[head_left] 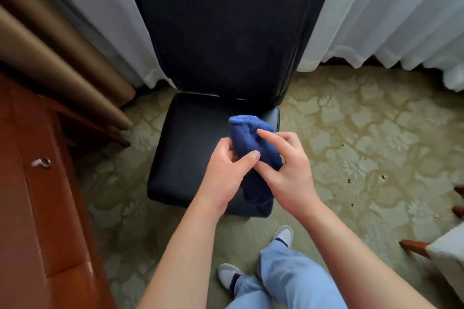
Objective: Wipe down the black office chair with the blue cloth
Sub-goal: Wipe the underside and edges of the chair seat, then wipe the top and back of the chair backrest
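The black office chair (190,143) stands in front of me, its tall padded backrest (226,27) rising between the curtains. Over the right half of the seat I hold the blue cloth (253,140), bunched into a roll. My left hand (226,170) pinches the cloth from the left with thumb and fingers. My right hand (288,165) grips it from the right, index finger stretched across the top. A darker tail of the cloth hangs down between my wrists. The cloth is above the seat; whether it touches the seat I cannot tell.
A reddish wooden desk (37,195) with a metal drawer knob (41,162) fills the left side. White curtains (391,7) and brown drapes (57,40) hang behind the chair. Patterned green carpet (364,138) lies underfoot. Another chair's wooden leg (414,248) pokes in at the right. My feet stand below.
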The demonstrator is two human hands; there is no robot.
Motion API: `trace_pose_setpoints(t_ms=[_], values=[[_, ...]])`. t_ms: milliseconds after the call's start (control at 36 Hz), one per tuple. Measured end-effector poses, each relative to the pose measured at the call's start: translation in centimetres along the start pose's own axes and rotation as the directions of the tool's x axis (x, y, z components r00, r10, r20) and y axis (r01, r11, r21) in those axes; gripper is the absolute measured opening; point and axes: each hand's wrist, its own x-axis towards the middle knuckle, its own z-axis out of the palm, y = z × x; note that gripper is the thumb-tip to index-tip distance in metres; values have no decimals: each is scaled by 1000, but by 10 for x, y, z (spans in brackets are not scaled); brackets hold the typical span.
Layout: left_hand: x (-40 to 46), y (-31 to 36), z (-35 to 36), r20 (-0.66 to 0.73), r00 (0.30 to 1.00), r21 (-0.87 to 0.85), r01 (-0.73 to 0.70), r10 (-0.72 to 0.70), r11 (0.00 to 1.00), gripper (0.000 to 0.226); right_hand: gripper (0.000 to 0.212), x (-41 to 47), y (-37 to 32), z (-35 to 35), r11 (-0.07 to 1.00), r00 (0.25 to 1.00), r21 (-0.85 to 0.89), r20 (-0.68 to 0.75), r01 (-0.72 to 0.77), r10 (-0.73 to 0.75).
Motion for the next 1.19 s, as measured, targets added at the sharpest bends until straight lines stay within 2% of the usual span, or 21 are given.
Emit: trace_pose_setpoints(t_ms=[278,500,611,694,833,944,1083,1194], values=[[9,130,21,-79,992,42,-100,103,994,22,56,66,-81,-68,996,998,63,-19,64,-63],[57,220,47,-126,981,66,-139,146,988,24,53,153,-105,-106,996,996,27,-42,83,-82],[86,253,56,-144,979,48,-142,148,989,23,57,197,-115,-119,993,993,4,1,117,-117],[106,270,61,-145,978,30,-149,152,988,23,66,227,-121,-128,993,990,8,79,121,-121],[135,295,66,-117,986,11,-121,121,993,25,96,263,-123,-137,996,982,-18,169,88,-83],[156,317,71,-7,993,2,-114,114,993,20,83,290,-119,-142,998,996,-14,69,53,-52],[187,336,66,137,980,113,-157,141,981,19,69,318,-114,-143,997,990,74,-139,-24,34],[218,345,55,140,967,252,-241,211,937,15,66,335,-113,-138,990,955,99,-273,-97,120]])
